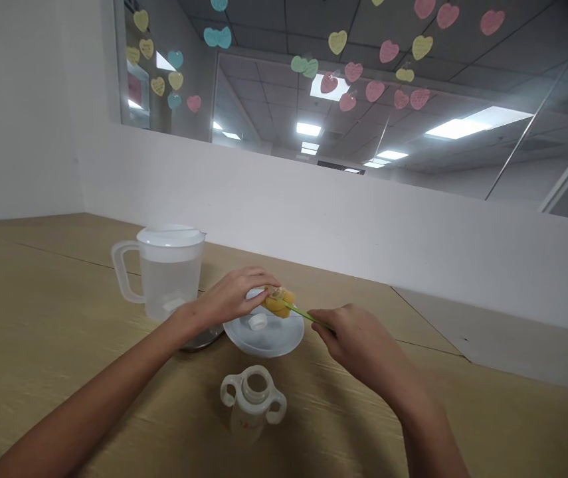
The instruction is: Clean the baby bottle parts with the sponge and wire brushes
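My left hand (238, 292) is closed, fingertips pinching a small clear piece with a yellow lobed part (284, 307) beside it; the exact kind is hard to make out. My right hand (351, 335) grips a thin green handle (301, 312), whose far end reaches the yellow part and clear piece. Both hands are over a whitish plate (264, 345), where a small white cap-like piece (258, 322) lies. Nearer to me, a baby bottle (251, 405) with two side handles stands upright, its mouth uncovered.
A lidded translucent pitcher (171, 275) stands left of the plate, its handle to the left. A shiny round metal dish (204, 340) shows partly beneath my left wrist. The brown tabletop (114, 372) meets a white wall (284, 206), with heart-shaped notes on the glass above.
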A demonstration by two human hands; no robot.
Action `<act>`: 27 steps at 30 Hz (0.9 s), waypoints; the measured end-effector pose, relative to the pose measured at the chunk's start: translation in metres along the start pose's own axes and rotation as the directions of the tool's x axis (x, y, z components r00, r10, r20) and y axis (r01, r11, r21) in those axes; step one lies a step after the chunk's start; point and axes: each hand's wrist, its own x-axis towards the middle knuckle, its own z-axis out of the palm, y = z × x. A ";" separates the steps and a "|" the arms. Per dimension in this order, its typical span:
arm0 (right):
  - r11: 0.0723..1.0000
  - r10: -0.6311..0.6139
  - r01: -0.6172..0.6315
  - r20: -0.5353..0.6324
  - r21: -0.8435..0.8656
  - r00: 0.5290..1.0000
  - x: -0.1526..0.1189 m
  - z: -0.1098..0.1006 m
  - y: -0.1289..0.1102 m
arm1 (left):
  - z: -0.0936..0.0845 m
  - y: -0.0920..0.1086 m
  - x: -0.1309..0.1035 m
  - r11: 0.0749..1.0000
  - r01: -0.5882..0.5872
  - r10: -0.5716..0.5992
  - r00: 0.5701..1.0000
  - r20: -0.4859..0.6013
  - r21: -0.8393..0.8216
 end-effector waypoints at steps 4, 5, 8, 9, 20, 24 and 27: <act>0.987 -0.024 0.022 -0.008 -0.157 1.000 0.004 0.001 0.002 | -0.003 0.001 0.000 0.998 0.059 -0.060 0.998 0.020 0.009; 0.982 -0.038 0.035 -0.016 -0.184 0.999 0.005 0.002 0.002 | -0.003 0.001 0.001 0.996 0.089 -0.089 0.996 0.014 0.014; 0.971 -0.066 0.055 -0.042 -0.232 0.997 0.008 0.006 0.003 | -0.004 0.003 0.002 0.985 0.170 -0.170 0.985 -0.022 0.008; 0.969 -0.069 0.055 -0.050 -0.239 0.996 0.008 0.007 0.003 | -0.003 0.004 0.002 0.982 0.191 -0.191 0.981 -0.035 0.000; 0.974 -0.154 0.149 -0.018 -0.172 0.988 0.005 0.004 0.000 | -0.004 0.002 0.004 0.921 0.379 -0.375 0.925 -0.053 0.093; 0.977 -0.149 0.145 -0.012 -0.154 0.989 0.006 0.003 -0.001 | -0.003 0.000 0.004 0.911 0.382 -0.380 0.924 -0.044 0.157; 0.979 -0.163 0.159 -0.024 -0.131 0.986 0.005 0.003 0.000 | -0.003 -0.003 0.004 0.893 0.395 -0.393 0.918 -0.050 0.217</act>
